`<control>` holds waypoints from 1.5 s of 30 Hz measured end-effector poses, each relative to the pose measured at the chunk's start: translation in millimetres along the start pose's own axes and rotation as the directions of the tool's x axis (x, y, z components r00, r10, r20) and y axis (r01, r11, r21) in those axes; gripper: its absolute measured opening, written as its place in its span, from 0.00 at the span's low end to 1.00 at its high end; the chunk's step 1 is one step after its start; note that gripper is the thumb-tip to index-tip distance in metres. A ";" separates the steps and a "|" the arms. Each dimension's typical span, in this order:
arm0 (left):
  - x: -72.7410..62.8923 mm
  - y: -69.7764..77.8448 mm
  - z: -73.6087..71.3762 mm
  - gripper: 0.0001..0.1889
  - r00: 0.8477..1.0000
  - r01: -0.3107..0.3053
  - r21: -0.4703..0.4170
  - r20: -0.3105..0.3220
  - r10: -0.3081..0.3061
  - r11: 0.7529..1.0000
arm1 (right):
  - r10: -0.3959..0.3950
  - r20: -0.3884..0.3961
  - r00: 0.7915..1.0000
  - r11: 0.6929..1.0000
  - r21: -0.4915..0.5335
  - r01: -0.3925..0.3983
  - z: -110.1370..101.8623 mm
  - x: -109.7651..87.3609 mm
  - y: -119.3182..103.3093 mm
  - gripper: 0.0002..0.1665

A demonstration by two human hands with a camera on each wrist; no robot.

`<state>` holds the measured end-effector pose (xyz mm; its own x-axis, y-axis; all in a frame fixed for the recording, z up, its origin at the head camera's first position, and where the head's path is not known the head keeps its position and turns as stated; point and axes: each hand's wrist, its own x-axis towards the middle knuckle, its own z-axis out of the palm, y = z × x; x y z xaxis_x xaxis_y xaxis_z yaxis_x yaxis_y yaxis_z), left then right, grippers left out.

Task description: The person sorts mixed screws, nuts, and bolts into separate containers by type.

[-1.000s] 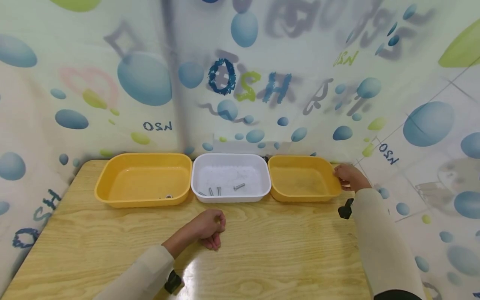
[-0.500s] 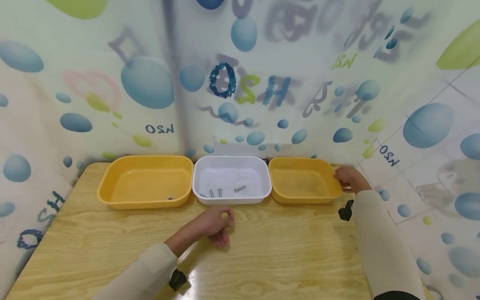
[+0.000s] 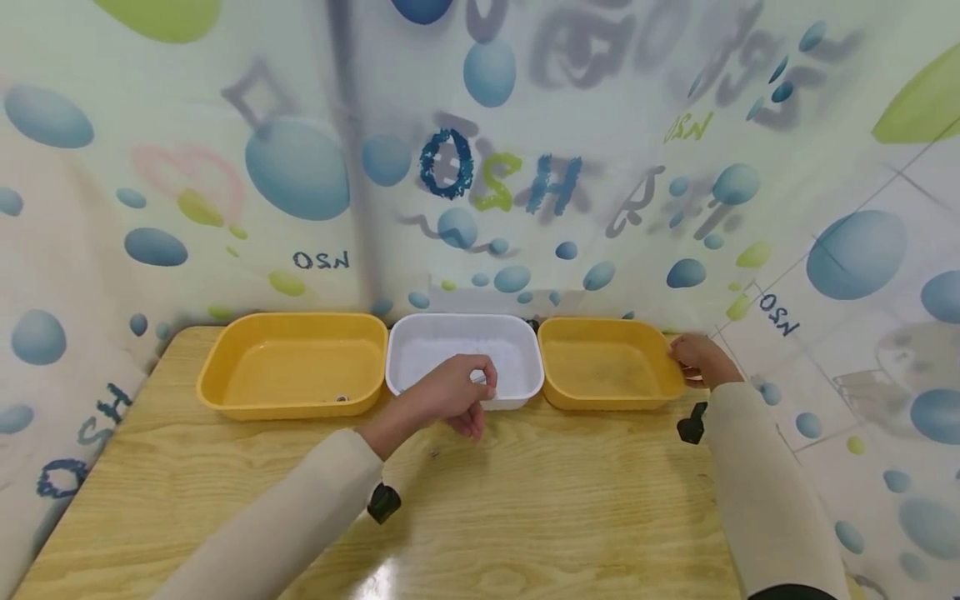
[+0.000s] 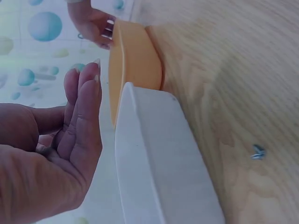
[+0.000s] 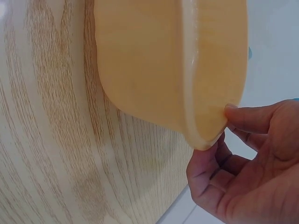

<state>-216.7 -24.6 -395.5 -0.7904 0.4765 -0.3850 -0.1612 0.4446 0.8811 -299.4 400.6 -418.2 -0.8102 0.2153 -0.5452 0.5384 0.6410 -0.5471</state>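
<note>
My left hand (image 3: pixel 453 392) hovers over the front rim of the white plastic tray (image 3: pixel 405 333), thumb and forefinger bent toward each other. In the left wrist view its fingers (image 4: pixel 86 112) are fairly straight, and nothing shows between them. The hand hides most of the bolts in the white tray; part of one bolt (image 3: pixel 480 380) shows through the finger loop. My right hand (image 3: pixel 701 358) pinches the right rim of the smaller yellow tray (image 5: pixel 140 60), thumb inside and fingers outside. A small metal piece (image 4: pixel 258 151) lies on the table before the white tray; its kind is unclear.
A larger yellow tray (image 3: pixel 292 358) stands left of the white one, with a small nut (image 3: pixel 342 398) near its front right corner. All three trays line the back of the wooden table (image 3: pixel 562 500), against a patterned cloth (image 3: pixel 525 242).
My left hand has moved forward and right from the table to above the white tray, uncovering the small metal piece. The right hand stays on the yellow tray's rim.
</note>
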 end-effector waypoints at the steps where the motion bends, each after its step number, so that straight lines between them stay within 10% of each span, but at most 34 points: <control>1: 1.9 4.5 -0.1 0.02 1.000 0.004 0.014 -0.004 -0.004 1.000 | 0.001 -0.003 1.000 1.000 -0.001 -0.001 0.2 0.4 0.1 0.20; 25: 64.4 60.0 40.2 0.03 0.999 -0.007 0.065 -0.044 0.010 0.998 | 0.038 -0.023 0.999 0.999 0.000 -0.038 -8.5 -5.4 3.2 0.23; 45: 101.2 54.9 70.3 0.07 0.987 0.040 0.140 -0.158 -0.018 0.989 | -0.008 -0.027 1.000 1.000 -0.012 0.007 0.3 -5.9 -3.3 0.19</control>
<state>-264.1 101.3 -405.4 -0.8706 0.3429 -0.3528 -0.1088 0.5651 0.8178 -296.3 397.0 -413.4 -0.8203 0.2297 -0.5238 0.5294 0.6516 -0.5432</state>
